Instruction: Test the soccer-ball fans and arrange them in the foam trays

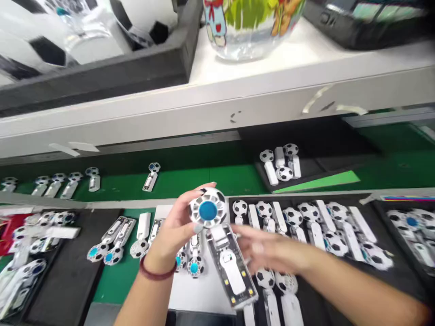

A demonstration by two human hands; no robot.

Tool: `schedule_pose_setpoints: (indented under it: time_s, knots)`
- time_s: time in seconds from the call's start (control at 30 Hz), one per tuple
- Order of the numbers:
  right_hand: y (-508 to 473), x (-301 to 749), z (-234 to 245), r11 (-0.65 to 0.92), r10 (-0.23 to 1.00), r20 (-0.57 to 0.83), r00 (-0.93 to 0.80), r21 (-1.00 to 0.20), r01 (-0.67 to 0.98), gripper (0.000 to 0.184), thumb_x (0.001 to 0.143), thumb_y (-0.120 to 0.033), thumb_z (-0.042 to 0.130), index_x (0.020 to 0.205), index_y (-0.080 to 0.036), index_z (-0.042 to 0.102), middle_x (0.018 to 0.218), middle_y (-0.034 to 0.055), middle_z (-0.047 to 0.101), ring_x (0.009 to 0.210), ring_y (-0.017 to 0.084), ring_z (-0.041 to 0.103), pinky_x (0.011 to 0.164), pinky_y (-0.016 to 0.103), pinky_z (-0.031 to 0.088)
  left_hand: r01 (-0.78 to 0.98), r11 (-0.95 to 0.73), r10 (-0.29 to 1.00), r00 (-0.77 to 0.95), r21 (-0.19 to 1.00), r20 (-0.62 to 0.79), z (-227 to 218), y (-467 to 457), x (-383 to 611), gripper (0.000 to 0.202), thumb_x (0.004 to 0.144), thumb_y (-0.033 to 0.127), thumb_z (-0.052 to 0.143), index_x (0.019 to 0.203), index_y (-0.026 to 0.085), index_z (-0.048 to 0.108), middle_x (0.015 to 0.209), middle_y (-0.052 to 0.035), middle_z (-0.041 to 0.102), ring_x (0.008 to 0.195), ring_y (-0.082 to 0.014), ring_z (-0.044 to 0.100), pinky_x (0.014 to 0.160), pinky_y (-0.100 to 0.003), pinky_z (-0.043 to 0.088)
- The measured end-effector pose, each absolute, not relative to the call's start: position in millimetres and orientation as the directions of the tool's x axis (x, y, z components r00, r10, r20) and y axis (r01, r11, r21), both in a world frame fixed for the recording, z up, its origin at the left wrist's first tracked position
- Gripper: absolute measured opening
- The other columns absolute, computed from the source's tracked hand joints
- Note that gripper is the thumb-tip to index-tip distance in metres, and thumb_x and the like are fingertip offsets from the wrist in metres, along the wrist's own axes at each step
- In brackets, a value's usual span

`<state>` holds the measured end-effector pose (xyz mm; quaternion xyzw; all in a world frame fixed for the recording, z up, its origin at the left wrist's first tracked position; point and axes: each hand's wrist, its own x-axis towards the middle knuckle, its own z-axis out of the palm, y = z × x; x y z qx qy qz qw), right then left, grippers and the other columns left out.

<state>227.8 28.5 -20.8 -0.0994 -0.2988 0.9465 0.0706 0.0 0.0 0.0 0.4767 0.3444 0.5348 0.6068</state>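
A light, stiff, probably brittle plastic fan (217, 240) is held over the desk (170, 181) by its round head (208, 209), gripped by the closed fingers of the left hand (171, 231), while the right hand's (268, 249) open fingers are spread beside its flat handle (230, 267), probably the safer hold.

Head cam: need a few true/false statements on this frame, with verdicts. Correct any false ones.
1. The left hand holds a round white fan head with a blue centre. True.
2. A dark red cord band circles the right wrist. False: it is on the left wrist.
3. The black tray right of the hands holds rows of white soccer-ball-patterned fans. True.
4. The flat bench surface beyond the trays is blue. False: it is green.
5. A clear cartoon-printed bowl stands on the white shelf. True.
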Motion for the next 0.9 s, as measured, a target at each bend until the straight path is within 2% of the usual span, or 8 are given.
schedule_pose_setpoints:
  time_s: [0.07,0.13,0.27,0.37,0.43,0.57,0.77,0.9]
  knots:
    - [-2.8,216.2,-6.4,-0.797,0.353,-0.152,-0.923,-0.566,-0.211,0.083,0.076,-0.037,0.066,0.142,-0.026,0.016,0.119,0.0121,0.051,0.106,0.027,0.054,0.084,0.042,0.042,-0.396,0.018,0.978,0.196,0.918,0.066,2.1,3.7,10.8,0.037,0.079,0.026,0.064,0.114,0.033,0.055,0.133,-0.0037,0.050,0.118,-0.0243,0.049,0.094,-0.035,0.042]
    - [-29.0,204.3,6.3,-0.766,0.483,-0.176,-0.857,-0.559,-0.317,0.088,0.074,-0.035,0.068,0.141,-0.027,0.011,0.115,0.0095,0.053,0.100,0.024,0.058,0.086,0.042,0.042,-0.455,0.039,0.978,0.200,0.890,0.059,5.4,4.4,19.2,0.035,0.079,0.027,0.063,0.113,0.033,0.055,0.129,-0.0033,0.053,0.114,-0.0226,0.052,0.090,-0.033,0.044]
    - [-62.8,182.8,25.2,-0.694,0.661,-0.273,-0.699,-0.578,-0.430,0.075,0.077,-0.034,0.066,0.134,-0.027,0.017,0.107,0.0068,0.054,0.092,0.023,0.061,0.083,0.043,0.045,-0.528,0.021,0.973,0.206,0.849,0.104,15.3,-5.4,22.4,0.035,0.078,0.029,0.064,0.112,0.033,0.056,0.129,-0.0011,0.053,0.108,-0.0193,0.055,0.082,-0.026,0.047]
    - [-80.8,170.4,35.2,-0.630,0.728,-0.299,-0.617,-0.646,-0.430,0.062,0.080,-0.032,0.063,0.129,-0.029,0.024,0.108,0.0057,0.052,0.083,0.019,0.063,0.073,0.036,0.048,-0.547,0.007,0.965,0.222,0.837,0.137,24.4,-16.0,16.0,0.034,0.078,0.028,0.065,0.111,0.033,0.057,0.128,-0.0013,0.053,0.106,-0.0173,0.055,0.080,-0.024,0.048]
    - [-91.4,163.1,41.7,-0.598,0.755,-0.287,-0.590,-0.672,-0.437,0.058,0.081,-0.032,0.062,0.127,-0.030,0.028,0.108,0.0048,0.051,0.078,0.017,0.062,0.068,0.032,0.048,-0.558,-0.009,0.956,0.237,0.830,0.170,30.3,-21.6,10.8,0.035,0.078,0.028,0.065,0.112,0.032,0.057,0.126,-0.0014,0.054,0.104,-0.0163,0.056,0.082,-0.024,0.048]
    - [-105.9,150.8,55.5,-0.566,0.781,-0.269,-0.564,-0.686,-0.457,0.063,0.080,-0.030,0.063,0.130,-0.030,0.025,0.108,0.0052,0.052,0.078,0.017,0.062,0.066,0.031,0.048,-0.576,-0.045,0.941,0.250,0.816,0.228,41.5,-28.0,2.5,0.036,0.077,0.029,0.066,0.112,0.032,0.057,0.121,-0.0004,0.058,0.101,-0.0143,0.057,0.086,-0.024,0.047]
    - [-112.5,141.5,69.5,-0.536,0.792,-0.235,-0.564,-0.709,-0.458,0.064,0.081,-0.027,0.062,0.132,-0.029,0.024,0.102,0.0054,0.056,0.073,0.015,0.062,0.066,0.031,0.048,-0.554,-0.111,0.931,0.233,0.825,0.282,55.6,-32.3,-5.9,0.037,0.077,0.030,0.066,0.113,0.032,0.057,0.121,-0.0017,0.057,0.099,-0.0147,0.057,0.081,-0.023,0.048]
    - [-110.8,139.5,75.5,-0.551,0.766,-0.228,-0.601,-0.714,-0.432,0.068,0.080,-0.031,0.063,0.133,-0.026,0.020,0.094,0.0053,0.060,0.075,0.016,0.062,0.067,0.030,0.048,-0.522,-0.154,0.929,0.214,0.839,0.303,58.4,-32.7,-11.1,0.038,0.077,0.031,0.065,0.114,0.033,0.056,0.121,-0.0008,0.056,0.099,-0.0150,0.056,0.082,-0.024,0.048]
